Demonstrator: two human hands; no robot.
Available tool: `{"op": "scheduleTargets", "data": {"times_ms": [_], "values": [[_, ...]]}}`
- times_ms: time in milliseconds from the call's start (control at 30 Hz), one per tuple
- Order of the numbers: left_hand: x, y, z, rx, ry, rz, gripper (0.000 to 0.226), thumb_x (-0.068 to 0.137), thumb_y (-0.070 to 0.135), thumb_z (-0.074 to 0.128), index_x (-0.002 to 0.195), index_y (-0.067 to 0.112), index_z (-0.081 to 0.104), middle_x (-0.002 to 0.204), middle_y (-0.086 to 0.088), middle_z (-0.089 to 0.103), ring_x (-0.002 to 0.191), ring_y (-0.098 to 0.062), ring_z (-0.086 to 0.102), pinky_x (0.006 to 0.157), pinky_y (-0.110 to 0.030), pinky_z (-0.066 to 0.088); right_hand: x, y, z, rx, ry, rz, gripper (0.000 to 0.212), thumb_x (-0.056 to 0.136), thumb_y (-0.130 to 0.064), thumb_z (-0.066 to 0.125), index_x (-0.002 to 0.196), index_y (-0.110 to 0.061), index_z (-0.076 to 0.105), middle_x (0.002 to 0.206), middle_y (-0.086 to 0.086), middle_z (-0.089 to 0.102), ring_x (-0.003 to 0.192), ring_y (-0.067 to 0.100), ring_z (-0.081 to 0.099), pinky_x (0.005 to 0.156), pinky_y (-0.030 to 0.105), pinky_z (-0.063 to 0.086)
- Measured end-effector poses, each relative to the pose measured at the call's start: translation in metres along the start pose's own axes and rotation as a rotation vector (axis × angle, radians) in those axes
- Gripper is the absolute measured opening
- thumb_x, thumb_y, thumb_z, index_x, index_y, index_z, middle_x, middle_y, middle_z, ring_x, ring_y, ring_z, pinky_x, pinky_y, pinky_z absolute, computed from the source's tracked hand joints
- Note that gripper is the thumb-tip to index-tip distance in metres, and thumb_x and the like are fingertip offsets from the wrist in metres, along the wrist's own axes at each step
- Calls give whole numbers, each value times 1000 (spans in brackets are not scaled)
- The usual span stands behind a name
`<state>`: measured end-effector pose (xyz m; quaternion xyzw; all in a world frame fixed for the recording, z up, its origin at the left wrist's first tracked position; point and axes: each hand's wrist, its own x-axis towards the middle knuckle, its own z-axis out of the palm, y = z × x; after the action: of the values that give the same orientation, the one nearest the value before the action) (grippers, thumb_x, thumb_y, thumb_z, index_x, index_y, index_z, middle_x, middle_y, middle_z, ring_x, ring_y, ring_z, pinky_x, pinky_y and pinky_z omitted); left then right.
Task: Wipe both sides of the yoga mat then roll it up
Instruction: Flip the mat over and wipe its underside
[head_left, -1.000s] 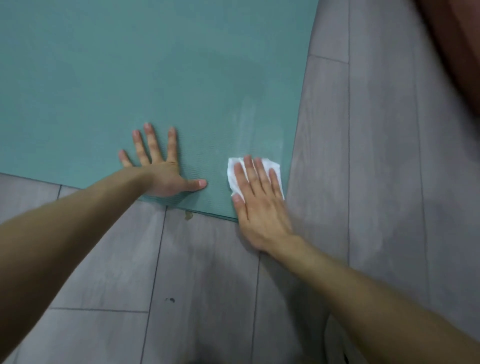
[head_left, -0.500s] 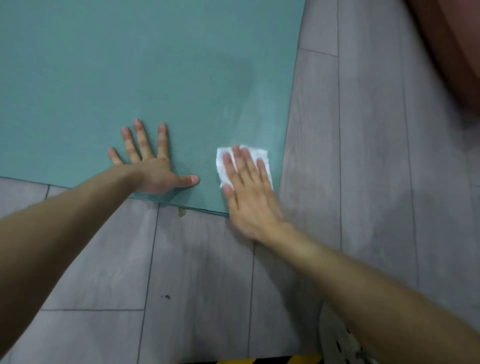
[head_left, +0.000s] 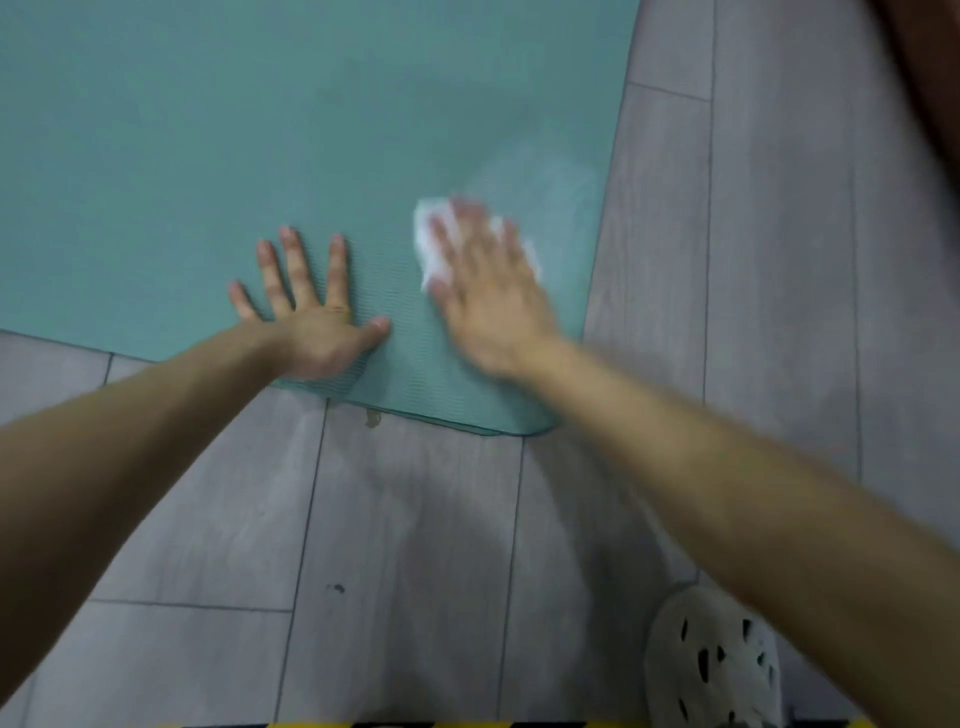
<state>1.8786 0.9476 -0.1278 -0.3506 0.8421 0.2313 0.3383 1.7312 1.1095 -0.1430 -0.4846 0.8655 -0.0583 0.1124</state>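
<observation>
On the yoga mat (head_left: 208, 130), left hand (head_left: 311, 332) stays flat — flat right hand (head_left: 488, 296) has pushed the wipe (head_left: 428, 249) forward.

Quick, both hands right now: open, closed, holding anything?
Left hand: open, flat on the yoga mat.
Right hand: open, pressing the white wipe onto it.

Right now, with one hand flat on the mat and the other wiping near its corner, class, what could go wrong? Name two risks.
1. The right hand wipes close to the right edge of the yoga mat; a stroke could run onto the floor, where a brown speck lies, and dirty the white wipe.
2. Only the left hand pins the mat, so hard strokes might shift or buckle the near corner.
</observation>
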Motion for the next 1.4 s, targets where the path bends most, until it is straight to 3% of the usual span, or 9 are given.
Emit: {"op": "scheduleTargets", "data": {"times_ms": [200, 367, 467, 667, 867, 1100, 1167, 1300, 1400], "values": [[0, -10, 2, -110, 62, 74, 90, 105, 55, 46, 158, 48, -26, 161, -4, -48, 151, -30, -41, 121, -66, -19, -93, -19, 11, -62, -130, -342, 60, 112, -33, 25, 169, -22, 8, 177, 2, 5, 163, 21, -2, 132, 49, 4], [-2, -13, 1, -160, 102, 96, 93, 104, 47, 53, 160, 49, -21, 164, -4, -45, 152, -30, -39, 121, -65, -20, 62, 58, -27, -54, -27, 172, 63, 109, -40, 14, 169, -24, 2, 177, 3, -3, 163, 22, -6, 131, 51, 0], [-2, -10, 0, -185, 103, 106, 94, 104, 43, 56, 161, 51, -18, 165, -3, -42, 153, -29, -38, 122, -64, -19, 56, 8, -10, -50, 30, 95, 64, 109, -36, 18, 169, -18, 5, 177, 7, 0, 163, 24, -2, 131, 51, 1], [-4, -37, -17, 85, 296, 122, 109, 69, 99, 52, 156, 65, -4, 171, -4, -2, 158, -33, -4, 123, -66, -7, -78, -41, 12, -54, -89, -314, 62, 112, -36, 26, 169, -25, 5, 177, -2, 2, 163, 17, -4, 132, 46, 2], [1, -51, -15, -25, 126, -55, 153, 30, 116, 38, 147, 54, -39, 159, -5, -51, 147, -28, -47, 117, -74, -16, 71, 59, -28, -27, -4, 291, 64, 110, -42, 15, 169, -25, -1, 177, 3, -7, 163, 21, -9, 131, 49, -4], [3, -59, -34, 30, -41, -9, 160, 45, 100, 70, 135, 52, -53, 148, -9, -61, 142, -36, -51, 116, -77, -13, 16, -57, 9, -105, -95, -389, 62, 111, -37, 19, 169, -24, 6, 177, 1, 7, 163, 20, 1, 132, 46, 0], [0, -60, -34, 20, -39, 24, 166, 44, 92, 79, 136, 52, -53, 148, -10, -61, 141, -37, -52, 115, -77, -15, 34, -16, -4, -127, -99, -345, 62, 110, -40, 17, 169, -25, 6, 177, 1, 8, 163, 19, 3, 132, 47, 3], [-4, -64, -33, 18, -35, 47, 171, 40, 87, 85, 136, 52, -52, 148, -10, -61, 140, -36, -53, 115, -78, -15, 97, 40, -30, -44, -5, 233, 66, 108, -44, 13, 169, -25, 0, 177, 3, -5, 163, 21, -8, 131, 50, -3], [-4, -61, -42, 58, -87, 48, 179, 36, 80, 91, 134, 49, -55, 146, -13, -63, 138, -40, -53, 114, -80, -13, 77, -34, 0, -32, 50, 89, 65, 108, -39, 19, 169, -23, 7, 177, 5, 2, 163, 23, -3, 131, 51, -3]]}}
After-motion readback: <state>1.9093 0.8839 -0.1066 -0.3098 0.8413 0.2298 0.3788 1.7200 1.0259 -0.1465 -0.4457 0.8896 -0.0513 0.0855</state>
